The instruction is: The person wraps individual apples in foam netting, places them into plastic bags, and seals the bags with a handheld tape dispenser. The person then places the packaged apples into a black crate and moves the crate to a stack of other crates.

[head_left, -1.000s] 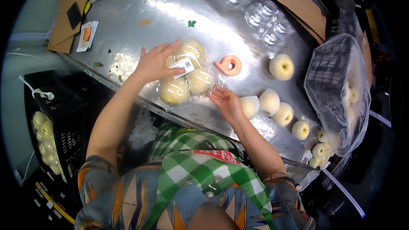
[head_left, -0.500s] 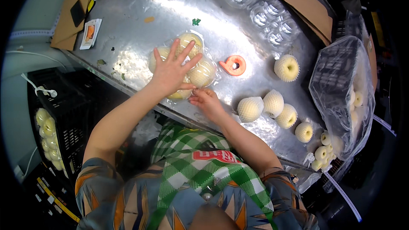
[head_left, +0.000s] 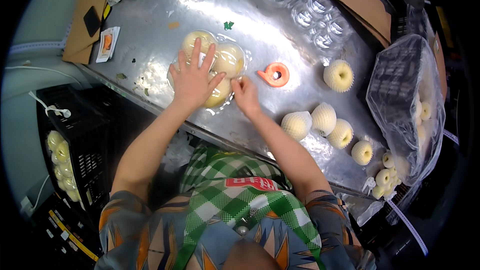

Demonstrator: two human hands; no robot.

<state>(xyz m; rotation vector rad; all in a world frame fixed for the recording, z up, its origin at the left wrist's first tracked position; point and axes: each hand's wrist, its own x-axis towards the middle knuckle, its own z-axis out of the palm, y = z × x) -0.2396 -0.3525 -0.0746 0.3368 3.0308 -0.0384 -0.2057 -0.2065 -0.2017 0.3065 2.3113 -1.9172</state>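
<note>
A clear plastic clamshell pack (head_left: 235,50) of several round pale-yellow fruits lies on the metal table, in front of me. My left hand (head_left: 192,81) rests flat on its lid, fingers spread, near a small label. At the pack's right rim, my right hand (head_left: 246,95) has its fingers curled and pinched against the plastic edge. An orange ring-shaped tape dispenser (head_left: 284,74) lies just right of that hand. Farther right, loose pale-yellow fruits in white foam nets (head_left: 297,125) sit in a row, with a netted fruit (head_left: 339,76) apart from them.
Empty clear clamshells (head_left: 320,22) and a cardboard flap (head_left: 350,0) occupy the far right. A plastic-lined crate (head_left: 400,105) holds more fruit at the right. Cards (head_left: 107,44) and a dark phone-like slab (head_left: 92,21) lie far left. Below stands a black crate (head_left: 90,145) of packed fruit.
The pack has turned under my hands, its fruits now lying differently. My right hand has moved up along the pack's right rim. My left hand has shifted slightly left, staying on the lid.
</note>
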